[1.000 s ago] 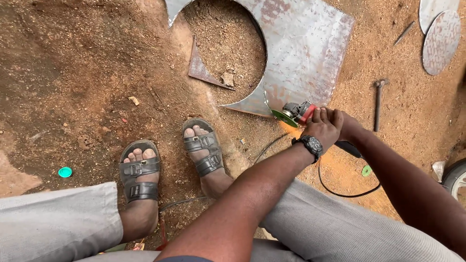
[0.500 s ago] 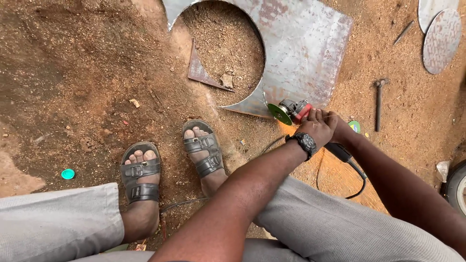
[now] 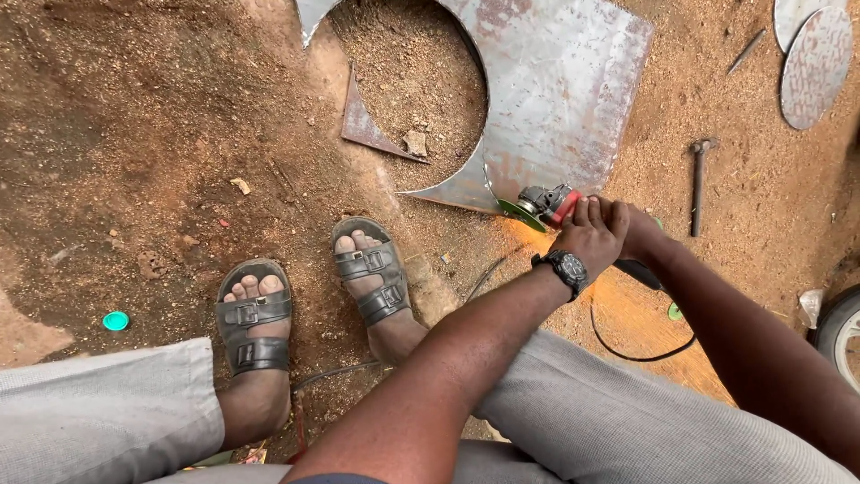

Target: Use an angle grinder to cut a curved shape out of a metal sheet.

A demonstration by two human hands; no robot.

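A red and grey angle grinder (image 3: 548, 205) with a green disc touches the near edge of a rusty steel sheet (image 3: 560, 85) that lies on the dirt and has a big round cut-out. My left hand (image 3: 591, 235), with a black watch at the wrist, grips the grinder's body from above. My right hand (image 3: 641, 229) holds the grinder just behind it, mostly hidden by the left. Orange sparks glow on the ground under the disc. The black cable (image 3: 632, 345) loops back toward my knees.
A triangular steel offcut (image 3: 363, 123) lies inside the cut-out. A hammer (image 3: 698, 179) rests on the dirt to the right. Round steel discs (image 3: 813, 54) lie at the top right. My sandalled feet (image 3: 369, 278) stand left of the grinder. A tyre (image 3: 840, 333) shows at the right edge.
Both hands and the grinder have shifted slightly left and up along the sheet's edge. Sparks still fly under the disc.
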